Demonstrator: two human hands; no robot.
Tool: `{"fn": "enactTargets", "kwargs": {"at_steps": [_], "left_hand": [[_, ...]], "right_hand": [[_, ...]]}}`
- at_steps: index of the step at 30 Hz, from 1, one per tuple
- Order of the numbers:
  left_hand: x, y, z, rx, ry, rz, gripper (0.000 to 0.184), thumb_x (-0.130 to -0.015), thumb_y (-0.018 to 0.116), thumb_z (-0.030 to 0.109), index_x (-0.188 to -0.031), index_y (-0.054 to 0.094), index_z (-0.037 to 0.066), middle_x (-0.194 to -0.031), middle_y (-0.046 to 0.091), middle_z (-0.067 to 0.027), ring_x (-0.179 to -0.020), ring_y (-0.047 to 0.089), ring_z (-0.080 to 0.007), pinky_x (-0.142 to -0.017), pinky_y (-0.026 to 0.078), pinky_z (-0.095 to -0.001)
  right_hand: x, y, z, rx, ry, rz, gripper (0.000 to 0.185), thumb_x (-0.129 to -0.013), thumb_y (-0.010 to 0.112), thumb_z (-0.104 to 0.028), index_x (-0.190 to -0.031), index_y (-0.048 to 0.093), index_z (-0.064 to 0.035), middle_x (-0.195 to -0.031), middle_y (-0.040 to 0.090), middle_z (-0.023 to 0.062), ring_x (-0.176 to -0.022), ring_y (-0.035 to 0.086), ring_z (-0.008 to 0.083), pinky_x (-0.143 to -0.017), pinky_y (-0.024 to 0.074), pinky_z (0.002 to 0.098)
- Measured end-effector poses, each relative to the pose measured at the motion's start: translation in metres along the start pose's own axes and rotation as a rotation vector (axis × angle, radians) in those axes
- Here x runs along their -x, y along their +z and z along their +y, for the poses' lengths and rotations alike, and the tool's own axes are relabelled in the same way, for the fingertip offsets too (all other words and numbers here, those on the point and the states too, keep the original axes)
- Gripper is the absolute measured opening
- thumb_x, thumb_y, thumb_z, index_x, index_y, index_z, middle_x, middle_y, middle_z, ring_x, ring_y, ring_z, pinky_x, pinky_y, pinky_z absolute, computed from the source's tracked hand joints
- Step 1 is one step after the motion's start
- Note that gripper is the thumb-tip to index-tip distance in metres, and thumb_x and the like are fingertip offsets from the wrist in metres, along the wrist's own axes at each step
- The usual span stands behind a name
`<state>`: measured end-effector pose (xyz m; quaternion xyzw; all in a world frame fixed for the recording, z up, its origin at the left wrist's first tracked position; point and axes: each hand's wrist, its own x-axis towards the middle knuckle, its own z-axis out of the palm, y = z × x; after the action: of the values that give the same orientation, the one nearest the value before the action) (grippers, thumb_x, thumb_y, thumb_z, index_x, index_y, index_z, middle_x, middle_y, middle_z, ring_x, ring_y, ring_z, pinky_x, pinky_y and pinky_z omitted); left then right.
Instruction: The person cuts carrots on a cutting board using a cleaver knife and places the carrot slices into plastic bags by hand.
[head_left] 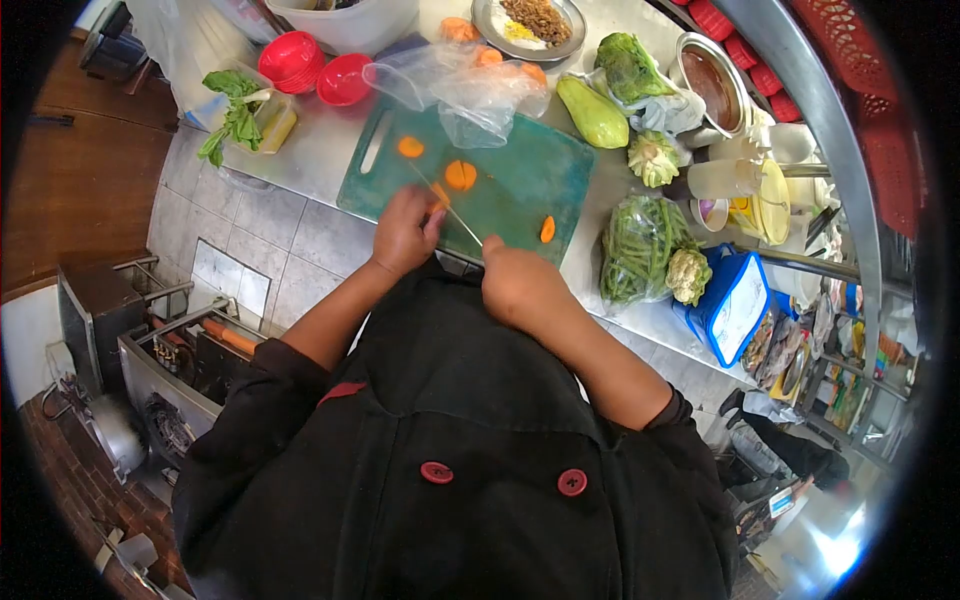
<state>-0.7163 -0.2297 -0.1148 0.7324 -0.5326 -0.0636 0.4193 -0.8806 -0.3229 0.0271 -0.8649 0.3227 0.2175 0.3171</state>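
From the head view, the right hand grips a knife over the green cutting board on the counter; the left hand pinches a carrot piece against the blade.

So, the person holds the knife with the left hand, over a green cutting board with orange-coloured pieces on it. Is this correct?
Not quite: in the head view, the right hand, not the left hand, holds the knife over the green cutting board with orange-coloured pieces.
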Motion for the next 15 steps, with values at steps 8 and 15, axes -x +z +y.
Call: {"fn": "enactTargets", "kwargs": {"at_steps": [8,15], "left_hand": [[0.001,-0.004,0.007,-0.002,0.053,0.02,0.021,-0.082,0.068,0.01,-0.1,0.06,0.002,-0.097,0.059,-0.0184,-0.088,0.058,-0.0394,-0.076,0.049,-0.0433],[0.011,0.004,-0.007,0.09,-0.021,0.001,0.022,-0.082,0.068,0.009,-0.1,0.06,0.0,-0.097,0.06,-0.019,-0.089,0.059,-0.0389,-0.077,0.049,-0.0435]], "right_hand": [[-0.054,0.036,0.024,-0.071,-0.028,0.115,0.024,-0.083,0.047,-0.007,-0.104,0.054,0.0029,-0.094,0.066,0.0286,-0.091,0.065,0.0436,-0.081,0.0497,0.052],[-0.013,0.004,0.016,-0.002,-0.013,0.061,0.023,-0.082,0.049,-0.008,-0.103,0.055,0.0021,-0.091,0.067,0.027,-0.089,0.066,0.0426,-0.079,0.0505,0.0511]]}}
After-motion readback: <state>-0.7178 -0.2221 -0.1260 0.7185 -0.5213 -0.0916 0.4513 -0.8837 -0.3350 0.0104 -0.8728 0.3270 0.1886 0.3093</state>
